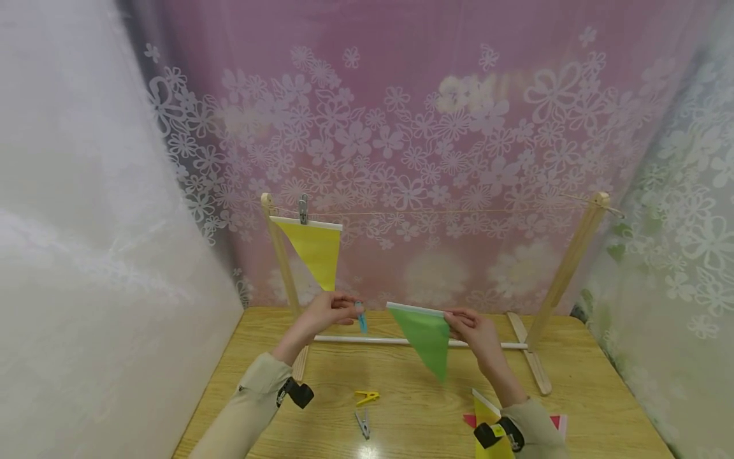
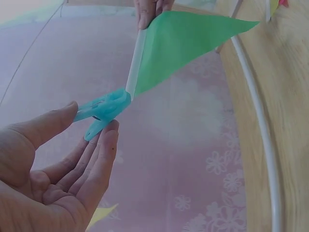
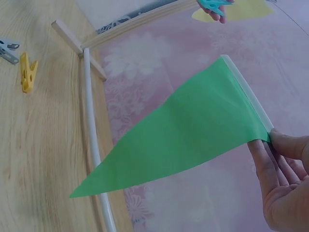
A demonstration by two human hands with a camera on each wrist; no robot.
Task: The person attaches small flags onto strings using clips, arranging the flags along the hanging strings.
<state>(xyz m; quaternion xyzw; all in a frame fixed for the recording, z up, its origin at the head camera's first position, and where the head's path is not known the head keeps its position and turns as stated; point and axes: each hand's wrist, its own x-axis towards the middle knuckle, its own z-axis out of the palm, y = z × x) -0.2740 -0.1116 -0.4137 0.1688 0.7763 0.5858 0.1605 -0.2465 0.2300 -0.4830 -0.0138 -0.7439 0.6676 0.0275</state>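
Observation:
Between thumb and fingers, my left hand (image 1: pixel 331 310) pinches a blue clothespin (image 1: pixel 360 317) by its handle ends. A green triangular pennant (image 1: pixel 427 338) with a white top strip hangs from my right hand (image 1: pixel 471 328), pinched at its right top corner, thumb in front and fingers behind in the right wrist view. The clothespin overlaps the pennant's free corner in the left wrist view, but the head and right wrist views show them apart. Above my left hand, a yellow pennant (image 1: pixel 318 252) hangs from a string (image 1: pixel 436 211) under a grey clothespin (image 1: pixel 303 209).
The string runs between two wooden posts (image 1: pixel 568 271), with a white rod (image 1: pixel 367 340) joining them low down. On the table (image 1: pixel 321 408) lie a yellow clothespin (image 1: pixel 367 397) and a grey one (image 1: pixel 363 423). Yellow (image 1: pixel 487 414) and red (image 1: pixel 469 420) pennants lie by my right forearm.

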